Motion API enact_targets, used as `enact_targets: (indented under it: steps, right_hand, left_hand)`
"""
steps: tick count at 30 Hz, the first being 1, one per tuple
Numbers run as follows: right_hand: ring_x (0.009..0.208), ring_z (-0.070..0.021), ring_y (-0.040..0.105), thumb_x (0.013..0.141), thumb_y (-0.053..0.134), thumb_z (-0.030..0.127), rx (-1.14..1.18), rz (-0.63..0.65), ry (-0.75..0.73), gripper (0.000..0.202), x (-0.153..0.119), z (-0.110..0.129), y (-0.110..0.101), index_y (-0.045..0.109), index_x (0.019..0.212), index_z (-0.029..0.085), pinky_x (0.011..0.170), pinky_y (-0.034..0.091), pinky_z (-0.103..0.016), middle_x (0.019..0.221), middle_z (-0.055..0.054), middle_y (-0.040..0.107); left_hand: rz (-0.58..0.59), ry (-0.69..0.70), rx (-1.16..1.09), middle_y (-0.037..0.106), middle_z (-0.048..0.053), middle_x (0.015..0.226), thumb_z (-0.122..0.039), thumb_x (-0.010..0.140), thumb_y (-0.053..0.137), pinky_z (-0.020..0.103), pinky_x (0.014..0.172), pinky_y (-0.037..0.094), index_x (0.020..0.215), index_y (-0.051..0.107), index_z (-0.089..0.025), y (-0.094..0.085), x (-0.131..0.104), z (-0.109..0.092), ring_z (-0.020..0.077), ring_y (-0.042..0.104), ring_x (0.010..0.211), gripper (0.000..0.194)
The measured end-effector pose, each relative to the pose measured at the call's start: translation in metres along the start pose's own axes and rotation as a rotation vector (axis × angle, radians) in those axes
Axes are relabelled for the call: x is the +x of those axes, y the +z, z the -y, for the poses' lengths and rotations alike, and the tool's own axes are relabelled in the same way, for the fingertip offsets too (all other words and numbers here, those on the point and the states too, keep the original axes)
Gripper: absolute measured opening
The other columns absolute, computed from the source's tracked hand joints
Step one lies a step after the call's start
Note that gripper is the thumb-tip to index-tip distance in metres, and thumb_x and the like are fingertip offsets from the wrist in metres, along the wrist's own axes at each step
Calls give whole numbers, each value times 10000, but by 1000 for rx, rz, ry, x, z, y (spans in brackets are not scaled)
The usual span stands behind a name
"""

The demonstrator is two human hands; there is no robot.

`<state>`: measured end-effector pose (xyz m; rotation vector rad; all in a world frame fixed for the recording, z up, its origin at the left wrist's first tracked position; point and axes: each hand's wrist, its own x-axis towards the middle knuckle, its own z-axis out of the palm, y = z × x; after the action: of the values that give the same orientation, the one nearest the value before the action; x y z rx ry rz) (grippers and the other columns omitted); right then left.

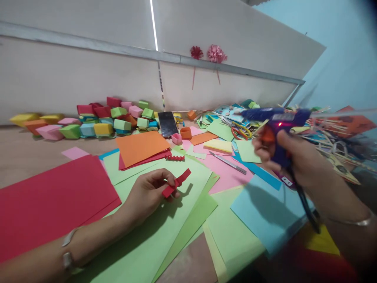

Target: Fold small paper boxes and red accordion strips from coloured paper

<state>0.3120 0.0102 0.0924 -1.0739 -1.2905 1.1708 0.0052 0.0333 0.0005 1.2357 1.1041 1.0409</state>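
Between the fingertips of my left hand (156,186) is a small folded strip of red paper (183,178), held above light green sheets (141,220). My right hand (297,157) grips a dark blue hot glue gun (278,118) on the right side. Its nozzle points left, a red light glows on its body, and a black cord hangs from the handle. The hand and gun are slightly blurred. A zigzag-folded red paper piece (175,157) lies just beyond my left hand. Near it sit a small pink paper box (176,138) and an orange one (185,133).
Colourful folded paper boxes (100,129) are piled at the back left beside a phone (168,124). A craft knife (227,162) lies on pink paper. Scissors (241,130) and paper scraps crowd the back right. Red sheets (53,196) cover the left. Two paper flowers (216,54) hang behind.
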Motion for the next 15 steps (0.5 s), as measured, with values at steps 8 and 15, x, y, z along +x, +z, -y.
enact_targets:
  steps: [8, 15]
  right_hand:
    - [710, -178, 574, 858, 536, 645, -743, 360, -40, 466, -32, -48, 45, 635, 890, 191, 609, 463, -275, 811, -44, 612]
    - [653, -155, 508, 862, 570, 628, -787, 345, -145, 442, -30, -54, 57, 504, 738, 209, 573, 395, -269, 736, -7, 544]
  left_hand:
    - [-30, -58, 66, 687, 19, 515, -276, 602, 744, 205, 430, 455, 605, 612, -184, 1, 2, 0, 146, 640, 474, 161]
    - [49, -52, 100, 674, 12, 508, -276, 642, 725, 214, 434, 450, 619, 617, -181, 0, 1, 1, 109, 567, 422, 146]
